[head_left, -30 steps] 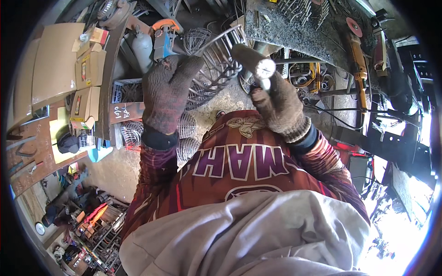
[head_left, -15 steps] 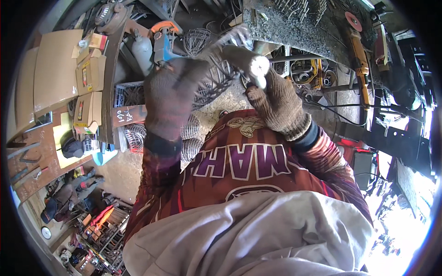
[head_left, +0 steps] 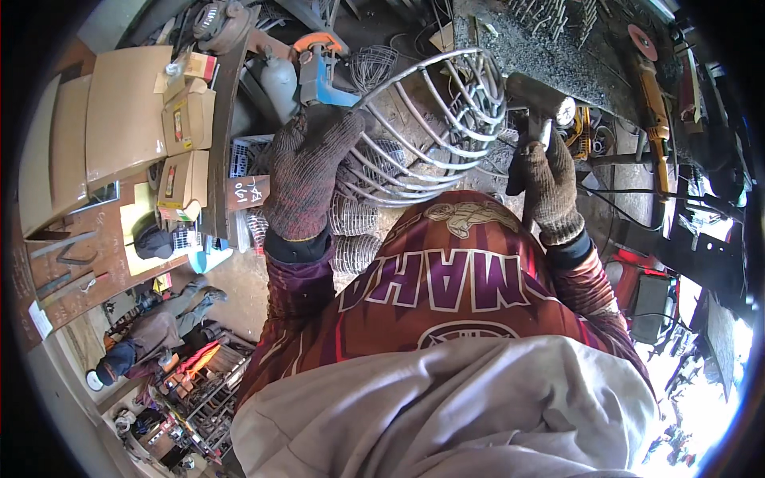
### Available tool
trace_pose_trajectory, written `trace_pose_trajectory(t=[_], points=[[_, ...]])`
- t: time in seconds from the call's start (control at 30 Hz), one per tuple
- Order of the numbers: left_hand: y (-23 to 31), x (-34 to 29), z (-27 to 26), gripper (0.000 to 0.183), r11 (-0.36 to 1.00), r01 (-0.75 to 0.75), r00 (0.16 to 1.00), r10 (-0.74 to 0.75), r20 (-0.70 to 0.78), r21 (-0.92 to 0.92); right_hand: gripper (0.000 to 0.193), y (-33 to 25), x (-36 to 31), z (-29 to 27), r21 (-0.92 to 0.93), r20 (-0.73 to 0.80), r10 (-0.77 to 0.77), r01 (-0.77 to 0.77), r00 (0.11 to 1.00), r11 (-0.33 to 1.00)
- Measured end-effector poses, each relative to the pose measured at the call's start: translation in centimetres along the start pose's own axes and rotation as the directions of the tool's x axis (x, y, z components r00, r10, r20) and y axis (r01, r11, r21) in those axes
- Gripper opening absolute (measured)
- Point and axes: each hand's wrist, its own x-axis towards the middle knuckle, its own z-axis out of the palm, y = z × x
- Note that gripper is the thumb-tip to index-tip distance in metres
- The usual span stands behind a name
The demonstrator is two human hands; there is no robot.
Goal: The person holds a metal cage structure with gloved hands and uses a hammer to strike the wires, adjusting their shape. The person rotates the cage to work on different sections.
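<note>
A knitted brown work glove covers my left hand (head_left: 307,171), which is closed on the left end of a curved wire cage (head_left: 468,131). The cage is of bare grey metal rods, bowed like a basket and held tilted in front of my torso. My right hand (head_left: 550,187), gloved too, is wrapped round the handle of a hammer (head_left: 535,94). The hammer's thick, cylindrical head is beside the cage's right end; I cannot tell whether they touch. Its round striking face is bright and points to the right.
More wire cages (head_left: 355,239) are stacked on the floor below. A blue tool with an orange part (head_left: 319,72) and a grey cylinder (head_left: 279,88) stand far left, near cardboard boxes (head_left: 187,119). Right are a dark workbench (head_left: 550,60) and a yellow grinder (head_left: 655,119). Another person (head_left: 155,327) is lower left.
The hammer and my right hand have moved right, away from my left hand. The cage, blurred before, now shows clearly, spread between my hands. The whole view has shifted a little.
</note>
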Motion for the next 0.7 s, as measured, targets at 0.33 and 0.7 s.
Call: trace_pose_trajectory(t=[0.33,0.7], points=[[0.5,0.4,0.5,0.027,1.000,-0.008,1.000,0.008,-0.002,0.013,0.036,-1.0,-0.1,0.3,-0.170,0.018,-0.065,0.067,0.998,0.983],[2.3,-0.6,3.0,0.025,0.986,0.072,0.963,-0.108,0.246,0.151,0.056,-3.7,5.6,1.3,-0.507,0.272,-0.533,0.590,0.801,0.628]])
